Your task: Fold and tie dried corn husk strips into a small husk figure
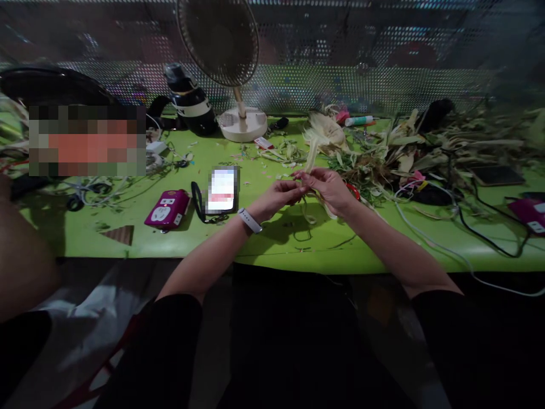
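Note:
My left hand, with a pale band on its wrist, and my right hand meet above the green table. Both have their fingers closed in a pinch on a pale dry corn husk strip. One end rises above my fingers, and a thin tail hangs beneath them. My fingertips hide the middle of the strip. Behind my right hand lies a heap of dry husks and green stalks, with a larger pale husk at its back left. A lit phone lies left of my left hand.
A purple power socket and a brown triangular piece lie left on the green table. A fan and a dark bottle stand at the back. Cables run across the right. Another person's arm is far left.

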`<state>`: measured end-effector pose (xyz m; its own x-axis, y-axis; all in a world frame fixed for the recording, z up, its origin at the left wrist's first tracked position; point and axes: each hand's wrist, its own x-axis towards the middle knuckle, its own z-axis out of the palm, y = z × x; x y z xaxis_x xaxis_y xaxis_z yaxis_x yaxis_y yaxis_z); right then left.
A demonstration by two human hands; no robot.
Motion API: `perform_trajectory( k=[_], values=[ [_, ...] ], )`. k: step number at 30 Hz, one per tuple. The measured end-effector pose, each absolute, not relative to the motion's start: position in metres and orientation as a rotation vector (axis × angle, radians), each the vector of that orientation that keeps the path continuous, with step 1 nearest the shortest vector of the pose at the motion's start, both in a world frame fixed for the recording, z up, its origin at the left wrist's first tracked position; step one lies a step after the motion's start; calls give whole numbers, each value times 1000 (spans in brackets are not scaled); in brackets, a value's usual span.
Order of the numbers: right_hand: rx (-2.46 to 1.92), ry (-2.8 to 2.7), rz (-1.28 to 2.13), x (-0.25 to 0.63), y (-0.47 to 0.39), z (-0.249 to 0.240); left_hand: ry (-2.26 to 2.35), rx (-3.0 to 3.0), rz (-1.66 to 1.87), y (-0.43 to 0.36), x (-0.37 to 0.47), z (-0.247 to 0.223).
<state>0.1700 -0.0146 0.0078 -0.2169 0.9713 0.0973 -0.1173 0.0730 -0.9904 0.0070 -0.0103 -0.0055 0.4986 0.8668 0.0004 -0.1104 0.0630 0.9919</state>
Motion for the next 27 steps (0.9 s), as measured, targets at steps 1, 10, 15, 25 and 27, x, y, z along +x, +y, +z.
perform_trajectory(
  k=[1,10,15,25,27],
  values=[
    [-955,-1312,1350,170,-14,7,774,1281,870,-9,7,-8],
    [-945,-1325,1223,167,-12,0,786,1372,749,-12,4,-7],
    [-1040,-1436,1151,178,0,1,778,1212,825,-10,9,-11],
    [-1167,-1884,325,198,-8,21,772,806,1085,-3,8,2],
    [-1157,-2006,282,194,-12,18,743,764,1085,-4,9,3]
  ],
)
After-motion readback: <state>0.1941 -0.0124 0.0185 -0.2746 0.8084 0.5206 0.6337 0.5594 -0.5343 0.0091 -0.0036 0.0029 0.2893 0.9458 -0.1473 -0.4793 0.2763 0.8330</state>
